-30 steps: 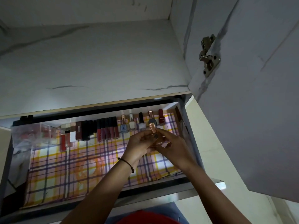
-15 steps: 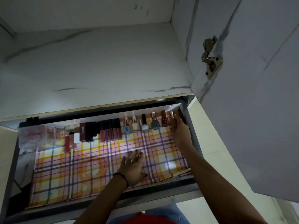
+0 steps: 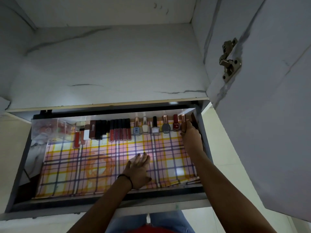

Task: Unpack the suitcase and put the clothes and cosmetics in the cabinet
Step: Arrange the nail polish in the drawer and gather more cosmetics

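My left fingers [image 3: 143, 158] lie straight and flat on the checked liner [image 3: 94, 165] near the front of the drawer [image 3: 168, 189]; that left hand [image 3: 138, 172] holds nothing. Farther in, my right hand [image 3: 191, 138] reaches into the back right corner. Its fingers are curled round the glass body of the nail polish bottle [image 3: 183, 118], which stands upright at the right end of the row of cosmetics [image 3: 117, 130], just beside the red bottle [image 3: 175, 123]. I judge it light, hard, slick, breakable and top-heavy under its tall cap, so it is best held low on the glass.
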